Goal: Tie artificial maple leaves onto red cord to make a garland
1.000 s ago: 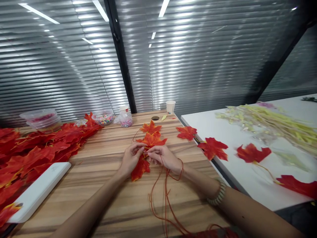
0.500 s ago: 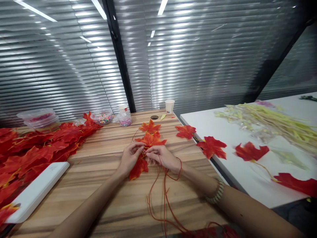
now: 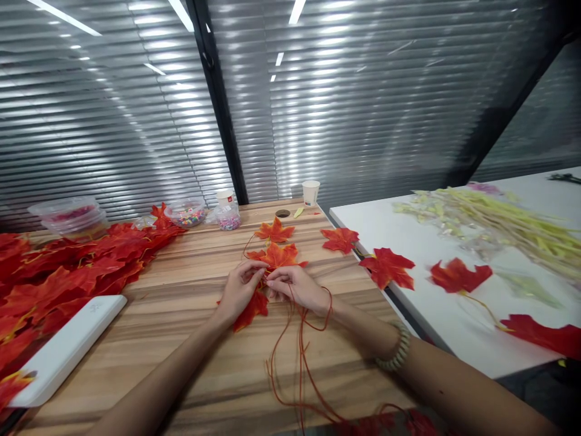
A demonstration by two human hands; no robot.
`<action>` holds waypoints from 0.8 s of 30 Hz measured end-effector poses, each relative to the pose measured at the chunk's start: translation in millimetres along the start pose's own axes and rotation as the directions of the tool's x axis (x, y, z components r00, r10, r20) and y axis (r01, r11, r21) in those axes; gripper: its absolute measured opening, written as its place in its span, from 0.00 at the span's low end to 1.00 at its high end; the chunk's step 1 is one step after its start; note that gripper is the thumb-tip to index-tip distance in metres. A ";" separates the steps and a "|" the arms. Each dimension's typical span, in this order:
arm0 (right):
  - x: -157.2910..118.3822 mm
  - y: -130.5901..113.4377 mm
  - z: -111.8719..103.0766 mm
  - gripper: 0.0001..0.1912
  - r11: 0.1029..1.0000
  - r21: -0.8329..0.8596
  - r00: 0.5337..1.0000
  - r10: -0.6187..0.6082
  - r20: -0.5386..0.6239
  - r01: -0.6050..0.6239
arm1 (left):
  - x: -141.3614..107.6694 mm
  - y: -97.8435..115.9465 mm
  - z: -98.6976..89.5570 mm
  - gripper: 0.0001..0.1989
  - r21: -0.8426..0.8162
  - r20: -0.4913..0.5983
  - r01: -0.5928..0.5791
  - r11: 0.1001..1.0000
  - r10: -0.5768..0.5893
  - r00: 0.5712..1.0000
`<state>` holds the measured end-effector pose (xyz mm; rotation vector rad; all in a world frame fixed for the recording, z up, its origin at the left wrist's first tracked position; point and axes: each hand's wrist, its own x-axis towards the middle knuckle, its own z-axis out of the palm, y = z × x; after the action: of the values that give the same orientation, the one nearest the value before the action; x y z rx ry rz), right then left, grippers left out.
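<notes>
Low in the frame, red cord [image 3: 301, 363] trails to our right hand [image 3: 293, 287]. At centre, its grip and that of our left hand [image 3: 241, 287] pinch, apparently on the cord, among three orange-red leaves [image 3: 279, 255]: one below, two above. Our hands barely shift, so the join stays put; a red tip [image 3: 219, 301] now shows leftward. We count four red leaves [image 3: 458, 276] at right, two paper cups [image 3: 311, 194] beyond.
</notes>
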<state>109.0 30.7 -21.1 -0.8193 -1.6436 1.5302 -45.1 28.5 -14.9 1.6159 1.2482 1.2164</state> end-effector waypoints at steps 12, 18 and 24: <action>-1.4 -2.4 -0.1 0.11 0.998 -0.059 1.000 0.025 0.009 -0.024 | 0.1 -1.6 1.1 0.07 0.014 0.033 -0.008 1.000 0.007 0.999; -2.3 -5.4 0.8 0.10 0.996 -0.077 0.999 0.039 0.017 -0.037 | 0.6 -4.1 1.0 0.07 0.003 0.053 0.000 1.000 -0.001 0.999; -2.2 -5.4 0.7 0.09 0.997 -0.073 0.999 0.034 0.029 -0.032 | -0.6 -5.1 0.5 0.07 0.027 0.083 -0.026 0.999 0.023 0.996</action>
<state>109.7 28.0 -16.0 -0.8696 -1.7247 1.5194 -46.0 29.2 -19.9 1.6889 1.2014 1.1399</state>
